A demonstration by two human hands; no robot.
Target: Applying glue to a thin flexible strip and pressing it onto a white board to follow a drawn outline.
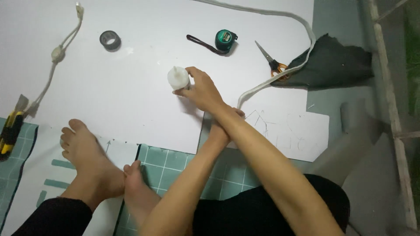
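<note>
White glue bottle (178,78), small with a pointed cap, sits just above the centre of the frame on a large white sheet (144,109). The right hand (201,89) reaches across from the lower right and closes its fingers (186,91) around the bottle's right side, thumb underneath. The bottle lies to the left of those fingers, its long axis tipped so the cap points toward the upper left. The left hand (221,129) crosses beneath the right forearm, mostly hidden; whether it is open or closed cannot be told. It rests at the sheet's lower edge, so the right hand is nearer. Farther up lie a green tape measure (225,40), orange-handled scissors (273,62) and a tape roll (110,40).
</note>
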